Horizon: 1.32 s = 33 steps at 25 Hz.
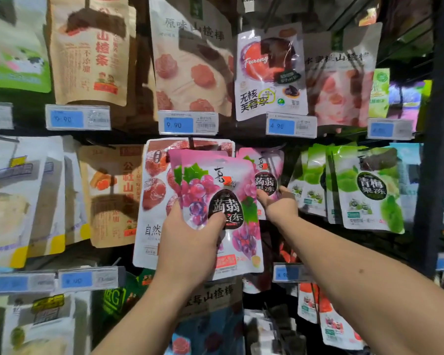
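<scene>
Head view: my left hand (190, 242) grips the grape jelly pouch (215, 198), thumb across its front, before the rack's (424, 175) middle row. My right hand (280, 204) pinches the hung pouch (265, 170) at its lower edge, apparently steadying it for restocking.

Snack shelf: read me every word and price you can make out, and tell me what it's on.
"蒟蒻", "冻": purple pouch, gripped by left hand
"蒟蒻果冻": hanging pouch, held by right hand
"青梅果冻": green pouch
"Furong", "无核芙蓉李": plum bag
"山楂条": brown bag
"9.90": left tag, middle tag
"4.90": right tag
Everything else: too blurred.
</scene>
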{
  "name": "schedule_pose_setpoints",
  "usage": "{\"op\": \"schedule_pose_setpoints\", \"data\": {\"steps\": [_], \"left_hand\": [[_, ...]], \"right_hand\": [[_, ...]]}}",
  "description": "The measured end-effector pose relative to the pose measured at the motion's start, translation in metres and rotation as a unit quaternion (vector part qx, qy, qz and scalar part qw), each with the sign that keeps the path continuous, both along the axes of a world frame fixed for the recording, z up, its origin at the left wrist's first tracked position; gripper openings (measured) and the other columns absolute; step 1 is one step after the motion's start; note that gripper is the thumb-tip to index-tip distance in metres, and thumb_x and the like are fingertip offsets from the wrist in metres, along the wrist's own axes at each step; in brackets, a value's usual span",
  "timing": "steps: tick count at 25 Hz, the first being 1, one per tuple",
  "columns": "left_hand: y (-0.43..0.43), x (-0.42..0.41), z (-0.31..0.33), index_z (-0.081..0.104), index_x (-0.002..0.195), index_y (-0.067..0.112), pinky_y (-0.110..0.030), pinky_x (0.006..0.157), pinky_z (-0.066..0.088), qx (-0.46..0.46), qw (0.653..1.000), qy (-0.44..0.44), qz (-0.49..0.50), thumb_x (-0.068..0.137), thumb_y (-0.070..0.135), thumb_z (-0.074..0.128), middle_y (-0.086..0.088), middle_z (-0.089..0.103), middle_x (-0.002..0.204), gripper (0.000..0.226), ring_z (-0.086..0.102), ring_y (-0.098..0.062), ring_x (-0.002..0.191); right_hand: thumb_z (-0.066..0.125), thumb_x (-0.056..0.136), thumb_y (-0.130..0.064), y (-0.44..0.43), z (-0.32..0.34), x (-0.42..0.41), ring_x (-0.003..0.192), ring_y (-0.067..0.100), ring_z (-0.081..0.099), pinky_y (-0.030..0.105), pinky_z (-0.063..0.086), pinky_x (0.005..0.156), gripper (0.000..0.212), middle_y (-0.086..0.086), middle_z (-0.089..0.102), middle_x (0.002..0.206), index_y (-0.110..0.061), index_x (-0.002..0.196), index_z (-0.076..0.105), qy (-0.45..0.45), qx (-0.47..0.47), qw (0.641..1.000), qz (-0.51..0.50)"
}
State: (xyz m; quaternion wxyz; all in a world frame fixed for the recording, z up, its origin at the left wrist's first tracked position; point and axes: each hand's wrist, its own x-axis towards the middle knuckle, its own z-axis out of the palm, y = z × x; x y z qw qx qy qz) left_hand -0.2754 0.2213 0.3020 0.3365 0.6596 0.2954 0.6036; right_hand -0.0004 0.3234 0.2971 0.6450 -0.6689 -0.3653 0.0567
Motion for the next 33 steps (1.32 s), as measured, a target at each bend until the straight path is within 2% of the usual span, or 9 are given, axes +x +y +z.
{"op": "schedule_pose_setpoints", "data": {"steps": [6, 9, 14, 19, 22, 26, 29, 31, 33], "left_hand": [[0.006, 0.002, 0.000, 0.065, 0.095, 0.003, -0.044, 0.063, 0.056, -0.002, 1.000, 0.003, -0.004, 0.090, 0.019, 0.070, -0.008, 0.071, 0.078, 0.018, 0.064, -0.024, 0.066], [0.010, 0.003, -0.001, 0.065, 0.096, 0.003, -0.045, 0.065, 0.057, 0.000, 1.000, 0.005, -0.005, 0.090, 0.020, 0.070, -0.006, 0.072, 0.080, 0.018, 0.066, -0.025, 0.074], [0.011, 0.001, -0.003, 0.066, 0.095, 0.006, -0.043, 0.069, 0.058, 0.005, 1.000, 0.006, 0.000, 0.089, 0.021, 0.071, -0.003, 0.073, 0.081, 0.017, 0.068, -0.020, 0.074], [0.008, -0.002, -0.003, 0.062, 0.082, 0.011, -0.025, 0.051, 0.045, 0.006, 1.000, -0.005, -0.001, 0.091, 0.017, 0.072, 0.005, 0.067, 0.063, 0.014, 0.056, -0.008, 0.053], [0.000, 0.001, -0.005, 0.065, 0.091, 0.012, -0.024, 0.053, 0.050, -0.002, 1.000, -0.007, -0.008, 0.089, 0.019, 0.074, 0.005, 0.073, 0.074, 0.012, 0.064, -0.010, 0.061], [-0.019, 0.021, -0.002, 0.065, 0.090, 0.019, -0.025, 0.061, 0.050, -0.004, 1.000, -0.002, -0.010, 0.087, 0.024, 0.079, 0.005, 0.073, 0.078, 0.015, 0.068, -0.007, 0.070], [-0.039, 0.043, 0.004, 0.057, 0.078, 0.016, -0.008, 0.048, 0.041, 0.004, 1.000, -0.002, -0.018, 0.087, 0.013, 0.078, 0.007, 0.062, 0.066, 0.023, 0.058, 0.008, 0.052], [-0.044, 0.058, 0.005, 0.056, 0.077, 0.015, -0.009, 0.045, 0.038, 0.009, 0.999, 0.000, -0.037, 0.086, 0.012, 0.078, 0.008, 0.059, 0.063, 0.023, 0.053, 0.006, 0.048], [-0.044, 0.070, 0.005, 0.058, 0.080, 0.016, -0.008, 0.048, 0.039, 0.005, 0.998, -0.008, -0.056, 0.087, 0.016, 0.078, 0.012, 0.064, 0.063, 0.021, 0.055, 0.004, 0.052]], "right_hand": [[0.086, 0.048, -0.070, 0.050, -0.008, 0.047, 0.104, 0.021, 0.071, 0.035, 0.052, 0.102, 0.090, 0.003, 0.076, 0.108, -0.014, 0.117, 0.070, 0.013, -0.013, 1.000, 0.014], [0.080, 0.075, -0.061, 0.049, 0.002, 0.030, 0.112, 0.021, 0.062, 0.033, 0.039, 0.114, 0.053, 0.001, 0.070, 0.108, -0.019, 0.103, 0.064, -0.015, -0.072, 0.997, 0.008], [0.061, 0.085, -0.072, 0.043, 0.013, 0.015, 0.130, 0.033, 0.052, 0.038, 0.041, 0.108, 0.062, 0.016, 0.056, 0.141, -0.016, 0.109, 0.051, -0.071, -0.132, 0.987, -0.059], [0.068, 0.082, -0.066, -0.010, 0.008, -0.005, 0.117, 0.032, 0.062, 0.032, 0.050, 0.093, 0.082, 0.013, 0.064, 0.127, -0.006, 0.135, 0.054, 0.001, -0.083, 0.997, 0.003], [0.066, 0.071, -0.067, -0.058, -0.001, -0.014, 0.106, 0.032, 0.063, 0.049, 0.057, 0.095, 0.093, 0.014, 0.062, 0.117, -0.002, 0.137, 0.051, 0.056, -0.072, 0.995, 0.045], [0.057, 0.099, -0.047, -0.130, 0.009, -0.035, 0.085, 0.021, 0.064, 0.044, 0.061, 0.089, 0.046, 0.012, 0.068, 0.094, -0.002, 0.101, 0.069, 0.148, -0.005, 0.971, 0.185], [0.062, 0.093, -0.055, -0.181, 0.015, -0.047, 0.082, 0.018, 0.069, 0.037, 0.053, 0.085, 0.045, 0.005, 0.074, 0.091, -0.011, 0.102, 0.072, 0.140, -0.007, 0.946, 0.292], [0.071, 0.089, -0.045, -0.200, 0.015, -0.050, 0.088, 0.020, 0.071, 0.037, 0.053, 0.089, 0.037, 0.007, 0.077, 0.100, -0.012, 0.104, 0.075, 0.118, -0.012, 0.943, 0.312], [0.077, 0.087, -0.029, -0.208, 0.013, -0.047, 0.074, 0.017, 0.071, 0.031, 0.059, 0.072, 0.024, 0.011, 0.077, 0.091, -0.007, 0.096, 0.075, 0.108, 0.004, 0.951, 0.290]]}}
